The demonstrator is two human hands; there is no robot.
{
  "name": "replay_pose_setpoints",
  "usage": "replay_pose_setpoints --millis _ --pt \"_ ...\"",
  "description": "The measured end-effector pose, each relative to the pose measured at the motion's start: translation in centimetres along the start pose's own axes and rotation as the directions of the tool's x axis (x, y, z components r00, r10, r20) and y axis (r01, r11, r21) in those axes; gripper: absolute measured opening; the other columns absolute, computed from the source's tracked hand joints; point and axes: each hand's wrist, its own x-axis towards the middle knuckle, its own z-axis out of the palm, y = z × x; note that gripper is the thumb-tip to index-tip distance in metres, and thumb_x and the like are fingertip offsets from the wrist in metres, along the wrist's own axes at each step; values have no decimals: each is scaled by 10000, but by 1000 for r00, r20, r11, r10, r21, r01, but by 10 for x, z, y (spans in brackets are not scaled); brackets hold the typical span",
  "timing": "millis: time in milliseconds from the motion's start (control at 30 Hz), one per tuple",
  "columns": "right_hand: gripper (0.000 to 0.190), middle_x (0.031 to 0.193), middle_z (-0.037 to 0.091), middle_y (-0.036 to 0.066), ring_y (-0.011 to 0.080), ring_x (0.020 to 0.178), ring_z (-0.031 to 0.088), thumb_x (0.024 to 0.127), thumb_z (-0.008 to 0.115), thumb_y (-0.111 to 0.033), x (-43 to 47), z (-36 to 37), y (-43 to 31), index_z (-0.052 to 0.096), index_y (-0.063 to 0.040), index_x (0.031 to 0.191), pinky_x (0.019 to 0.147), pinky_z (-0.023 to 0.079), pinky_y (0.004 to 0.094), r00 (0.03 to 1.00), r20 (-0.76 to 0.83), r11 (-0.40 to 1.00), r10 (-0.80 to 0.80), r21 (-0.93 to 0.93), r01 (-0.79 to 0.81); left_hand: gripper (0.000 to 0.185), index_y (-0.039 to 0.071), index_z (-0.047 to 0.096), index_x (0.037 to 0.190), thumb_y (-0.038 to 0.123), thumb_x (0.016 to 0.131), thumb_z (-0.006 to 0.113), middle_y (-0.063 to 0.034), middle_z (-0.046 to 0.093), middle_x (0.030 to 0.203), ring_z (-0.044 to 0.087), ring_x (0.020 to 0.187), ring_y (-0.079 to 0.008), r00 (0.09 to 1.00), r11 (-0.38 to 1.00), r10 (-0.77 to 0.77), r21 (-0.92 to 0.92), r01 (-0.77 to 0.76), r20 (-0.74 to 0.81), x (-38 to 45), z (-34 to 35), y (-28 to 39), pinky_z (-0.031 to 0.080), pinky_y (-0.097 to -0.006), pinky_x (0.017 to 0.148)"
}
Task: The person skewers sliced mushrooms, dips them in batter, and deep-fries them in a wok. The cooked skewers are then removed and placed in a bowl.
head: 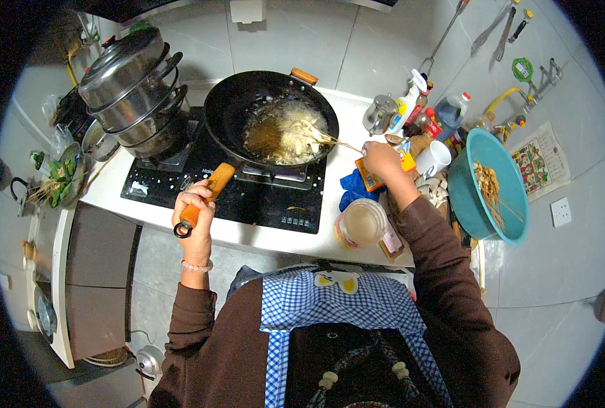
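My left hand point(194, 224) is wrapped around the wooden handle point(220, 178) of a black wok point(228, 104), which stands on the right burner of the hob. Bubbling oil point(261, 135) covers the wok's bottom. Between its fingers, my right hand point(382, 161) pinches the ends of several thin wooden skewers point(347, 145) that reach over the wok's right rim. Pale, stringy pieces of food point(302, 135), perhaps mushrooms, are on the skewers and lie in the oil. An orange and yellow box point(369, 176) is beneath my right hand.
A stacked metal steamer point(129, 97) occupies the left burner of the black glass hob point(261, 209). At right, a teal basin point(463, 194) holds more skewered food. A white mug point(433, 158), spray bottle point(408, 102), blue cloth point(354, 187) and open plastic tub point(364, 223) crowd the counter.
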Motion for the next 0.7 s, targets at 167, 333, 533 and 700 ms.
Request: replay_pose_setpoints --millis 167,333,533,700 --pt "219 846 629 108 254 871 574 800 461 -150 -10 13 -19 607 -67 941 754 430 398 878 -389 940 -279 -296 168 193 86 446 760 -80 745 541 -72 566 913 507 1073 -247 1000 1000 0 8 0 15 1 2 -1 349 -392 968" --pt "209 837 617 82 235 822 575 810 459 -157 -1 42 -18 574 -74 963 681 443 374 843 -401 898 -358 -395 193 193 87 446 761 -81 748 540 -69 566 914 508 1069 -243 1000 1000 -15 10 15 19 1 3 1 350 -390 968" --pt "151 740 617 95 266 675 609 816 453 -151 4 30 -13 566 -65 868 560 488 380 836 -366 894 -408 -344 286 191 84 447 766 -82 746 540 -74 566 914 513 1061 -243 1000 1000 -9 -24 9 9 1 4 0 366 -385 952" --pt "185 786 637 175 316 745 638 803 444 -125 -6 -12 -27 592 -40 875 641 507 426 928 -233 956 -289 -125 267 187 79 449 767 -85 742 534 -74 566 919 514 1062 -244 1000 1000 -7 -17 7 5 0 3 -1 370 -385 948"
